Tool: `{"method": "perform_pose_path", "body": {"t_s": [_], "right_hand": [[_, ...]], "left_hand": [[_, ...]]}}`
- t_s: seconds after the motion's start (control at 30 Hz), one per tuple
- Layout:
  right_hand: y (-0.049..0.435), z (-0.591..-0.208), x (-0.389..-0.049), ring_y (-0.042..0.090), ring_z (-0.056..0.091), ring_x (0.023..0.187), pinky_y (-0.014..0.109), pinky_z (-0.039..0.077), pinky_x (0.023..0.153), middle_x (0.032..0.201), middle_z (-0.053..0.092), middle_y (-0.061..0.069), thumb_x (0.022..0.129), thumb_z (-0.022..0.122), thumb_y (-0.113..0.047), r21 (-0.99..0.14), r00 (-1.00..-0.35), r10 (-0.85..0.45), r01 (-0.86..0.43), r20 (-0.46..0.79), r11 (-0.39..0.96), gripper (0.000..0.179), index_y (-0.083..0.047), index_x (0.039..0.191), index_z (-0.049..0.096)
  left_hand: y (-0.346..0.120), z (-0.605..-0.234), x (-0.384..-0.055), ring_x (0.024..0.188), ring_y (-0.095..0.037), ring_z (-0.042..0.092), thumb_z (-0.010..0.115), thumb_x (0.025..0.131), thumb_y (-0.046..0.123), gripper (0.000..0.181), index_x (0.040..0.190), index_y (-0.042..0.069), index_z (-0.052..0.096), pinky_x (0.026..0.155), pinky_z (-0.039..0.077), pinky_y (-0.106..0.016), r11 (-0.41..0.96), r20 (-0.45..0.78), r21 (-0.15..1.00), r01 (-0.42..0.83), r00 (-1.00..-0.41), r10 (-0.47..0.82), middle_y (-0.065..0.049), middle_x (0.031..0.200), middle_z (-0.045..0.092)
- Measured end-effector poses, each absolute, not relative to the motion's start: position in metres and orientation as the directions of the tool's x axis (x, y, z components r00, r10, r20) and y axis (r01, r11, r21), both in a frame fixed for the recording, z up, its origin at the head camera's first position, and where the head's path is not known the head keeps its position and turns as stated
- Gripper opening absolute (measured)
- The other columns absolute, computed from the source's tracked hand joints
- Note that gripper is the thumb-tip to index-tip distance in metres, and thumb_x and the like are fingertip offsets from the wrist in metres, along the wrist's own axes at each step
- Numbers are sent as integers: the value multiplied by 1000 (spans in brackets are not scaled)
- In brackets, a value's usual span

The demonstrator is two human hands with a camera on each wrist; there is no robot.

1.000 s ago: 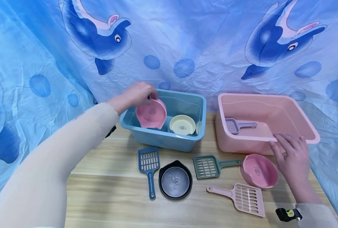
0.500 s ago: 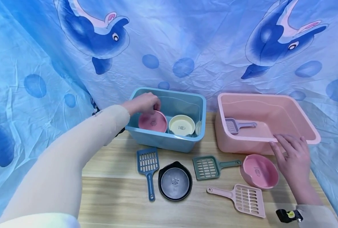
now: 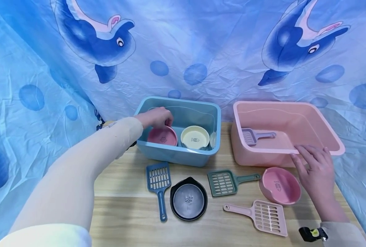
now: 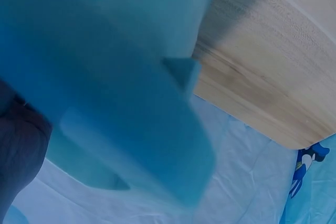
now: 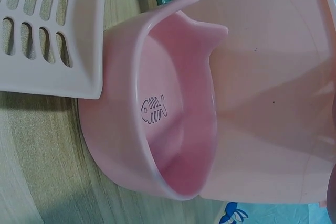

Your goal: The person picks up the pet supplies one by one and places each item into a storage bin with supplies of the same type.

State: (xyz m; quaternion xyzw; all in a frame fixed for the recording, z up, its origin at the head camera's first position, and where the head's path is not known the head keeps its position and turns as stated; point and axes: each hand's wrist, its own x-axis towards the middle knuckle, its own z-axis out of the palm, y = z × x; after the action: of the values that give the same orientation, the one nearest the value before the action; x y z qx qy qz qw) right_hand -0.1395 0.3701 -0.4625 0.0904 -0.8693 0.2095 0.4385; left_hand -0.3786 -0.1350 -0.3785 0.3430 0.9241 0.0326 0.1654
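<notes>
My left hand (image 3: pixel 160 117) reaches into the blue bin (image 3: pixel 170 155) and pinches the back rim of a pink bowl (image 3: pixel 162 136) with a paw print. The bowl sits low in the bin, left of a cream bowl (image 3: pixel 195 137) with a fish-bone print; the bin's front wall hides part of both. Over at the right, my right hand (image 3: pixel 318 171) rests its fingers on the front rim of the pink bin (image 3: pixel 263 156), holding nothing. A purple slotted scoop (image 3: pixel 253 136) lies inside that bin. Another pink bowl (image 5: pixel 173 103) stands in front of it, near my right hand.
On the wooden table (image 3: pixel 124 216) lie a blue litter scoop (image 3: pixel 159 181), a black bowl (image 3: pixel 188 199), a green scoop (image 3: pixel 224 183) and a pale pink scoop (image 3: pixel 267 216). A blue dolphin-print cloth (image 3: pixel 183 44) hangs behind the bins.
My left hand has lowered the paw-print bowl from above the blue bin's rim down into it, beside the cream bowl. My right hand has stayed on the pink bin's rim.
</notes>
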Motion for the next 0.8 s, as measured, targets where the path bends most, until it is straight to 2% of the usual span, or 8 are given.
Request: {"method": "perform_pose_path", "body": {"t_s": [0.2,0.43,0.57,0.7,0.8], "right_hand": [[371,-462,-135,55,61,112,62,28,129,116,72,31,108,53,-60,-264,-634,-2,-324,773,908,70,5,120,76],[370,-462,-138,54,61,113,62,27,129,117,73,29,107,54,-61,-275,-635,1,-333,773,902,70,4,120,77],[371,-463,-138,55,61,114,62,27,130,117,72,30,107,53,-62,-275,-639,0,-331,769,903,72,4,119,77],[371,-464,-139,55,61,112,62,28,129,116,73,30,107,54,-63,-281,-618,11,-341,786,897,72,4,118,77],[372,-465,-140,55,62,111,62,29,128,115,73,29,106,55,-63,-288,-606,23,-344,795,894,71,4,117,78]], "left_hand": [[-138,-381,-381,93,-23,64,77,98,9,4,98,13,78,82,60,-40,789,-308,167,591,-729,611,-4,100,73],[-143,-384,-382,97,-24,67,76,100,12,5,103,11,79,87,61,-41,813,-331,129,567,-748,574,-6,104,75],[-146,-384,-382,102,-26,66,77,99,12,14,113,9,80,92,60,-43,838,-335,123,531,-773,539,-8,110,75],[-143,-376,-384,102,-29,63,78,96,9,23,119,4,78,95,59,-45,849,-322,167,502,-786,528,-13,113,74],[-141,-365,-382,112,-31,67,78,97,10,30,125,1,76,101,59,-47,839,-313,205,504,-778,544,-17,123,75]]}}
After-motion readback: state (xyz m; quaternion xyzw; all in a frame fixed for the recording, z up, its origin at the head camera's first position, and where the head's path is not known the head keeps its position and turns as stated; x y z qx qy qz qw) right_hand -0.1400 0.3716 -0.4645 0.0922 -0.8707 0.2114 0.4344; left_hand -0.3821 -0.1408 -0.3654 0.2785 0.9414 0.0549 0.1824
